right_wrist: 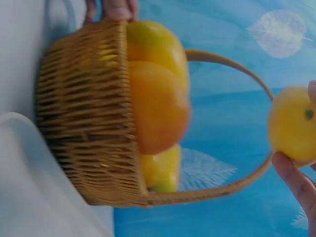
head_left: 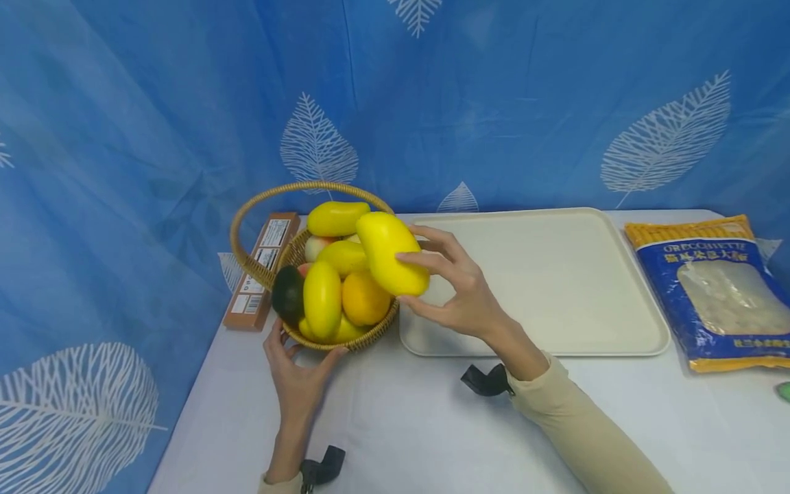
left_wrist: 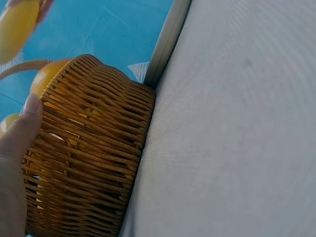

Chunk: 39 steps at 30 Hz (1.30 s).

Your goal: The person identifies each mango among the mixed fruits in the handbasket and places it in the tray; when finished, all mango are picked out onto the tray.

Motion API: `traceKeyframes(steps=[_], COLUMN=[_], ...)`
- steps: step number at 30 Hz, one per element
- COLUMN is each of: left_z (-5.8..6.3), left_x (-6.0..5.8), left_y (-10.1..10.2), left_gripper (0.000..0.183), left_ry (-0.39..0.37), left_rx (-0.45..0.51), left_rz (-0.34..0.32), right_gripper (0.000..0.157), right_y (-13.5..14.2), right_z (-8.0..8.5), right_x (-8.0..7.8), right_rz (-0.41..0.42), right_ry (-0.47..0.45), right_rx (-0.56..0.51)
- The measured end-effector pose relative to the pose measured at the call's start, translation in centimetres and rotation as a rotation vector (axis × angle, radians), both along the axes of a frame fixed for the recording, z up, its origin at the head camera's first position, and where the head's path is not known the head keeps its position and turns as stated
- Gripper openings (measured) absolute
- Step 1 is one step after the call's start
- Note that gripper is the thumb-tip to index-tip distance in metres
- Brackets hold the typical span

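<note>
A yellow mango is pinched between the thumb and fingers of my right hand, raised over the right side of a wicker basket. My left hand holds the basket's near side, and its thumb lies at the rim in the left wrist view. Inside the basket are several yellow mangoes, an orange round fruit and a dark green fruit. Other fruit beneath is partly hidden. In the right wrist view, the held mango is apart from the fruit in the basket.
A cream tray lies right of the basket. Beyond it is a blue and yellow pasta bag. Left of the basket lies a long brown box with labels. A blue leaf-patterned curtain hangs behind the white-covered table.
</note>
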<state>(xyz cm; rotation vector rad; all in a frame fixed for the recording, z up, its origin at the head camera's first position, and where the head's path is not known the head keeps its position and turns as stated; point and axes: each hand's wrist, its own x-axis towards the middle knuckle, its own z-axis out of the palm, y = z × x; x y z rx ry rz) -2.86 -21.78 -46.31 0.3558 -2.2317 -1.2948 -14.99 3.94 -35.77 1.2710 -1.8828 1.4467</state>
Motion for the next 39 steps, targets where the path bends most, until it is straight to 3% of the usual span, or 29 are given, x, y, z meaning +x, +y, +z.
traceKeyframes(steps=[3,6,10,13,17,20,29,39], left_z=[0.5,1.4,2.8,3.1,2.8,2.6,0.2,-0.2], left_x=[0.0,0.1,0.3,0.5,0.6,0.6,0.1,0.1], left_y=[0.3,0.8,1.5,1.6,1.5,1.4,0.1,-0.2], left_gripper=[0.111,0.108,0.104,0.104,0.105,0.104,0.110,0.108], left_ry=[-0.008,-0.001,0.015,0.003,-0.031,-0.036,-0.024,-0.009], left_rx=[0.007,0.013,0.016,0.026,0.033,0.035,0.026,-0.005], left_rz=[0.007,0.000,-0.015,-0.009,0.011,0.014,0.003,-0.007], right_gripper=[0.044,0.044,0.045,0.048,0.051,0.050,0.051,0.053], right_y=[0.8,1.7,2.9,3.4,3.4,3.2,3.2,3.3], right_z=[0.9,1.2,0.2,-1.3,-3.4,-4.7,-8.1,-9.5], right_x=[0.0,-0.5,-1.9,-3.2,-4.4,-5.1,-6.6,-7.2], right_rz=[-0.051,-0.112,-0.175,-0.210,-0.279,-0.321,-0.339,-0.351], right_ry=[0.074,0.086,-0.013,-0.152,-0.380,-0.474,-0.487,-0.558], right_rx=[-0.040,-0.078,-0.100,-0.096,-0.065,-0.003,0.159,0.274])
